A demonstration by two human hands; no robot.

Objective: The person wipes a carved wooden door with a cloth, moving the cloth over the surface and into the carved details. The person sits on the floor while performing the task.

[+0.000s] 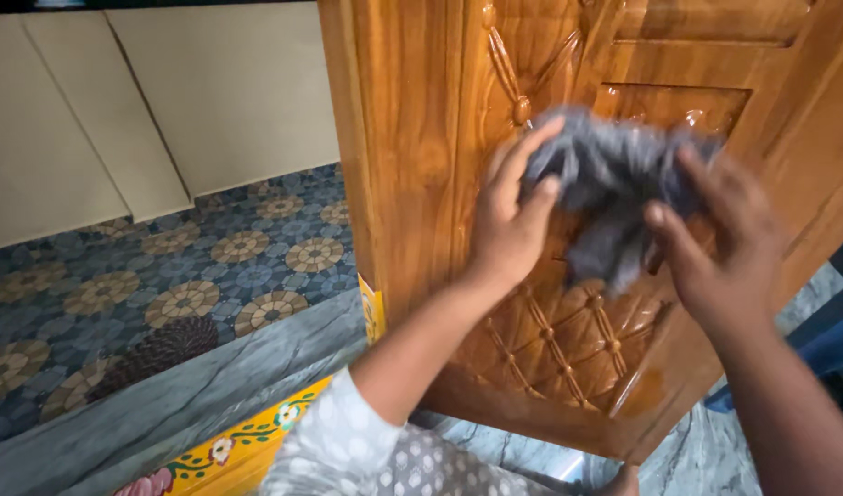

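Observation:
A grey cloth (605,184) is bunched between both of my hands, in front of a glossy carved wooden door (421,119). My left hand (511,220) grips the cloth's left end with thumb and fingers. My right hand (720,239) holds the right end, its fingers curled around the fabric. The cloth hangs close to the door's carved panel; whether it touches the wood I cannot tell. A white dotted sleeve covers my left forearm.
The door's lower panel (568,344) has a lattice carving. A patterned blue and tan tiled floor (183,266) lies to the left, below cream wall panels (210,92). A grey marble step (219,377) with a yellow floral painted edge (247,445) runs along the threshold.

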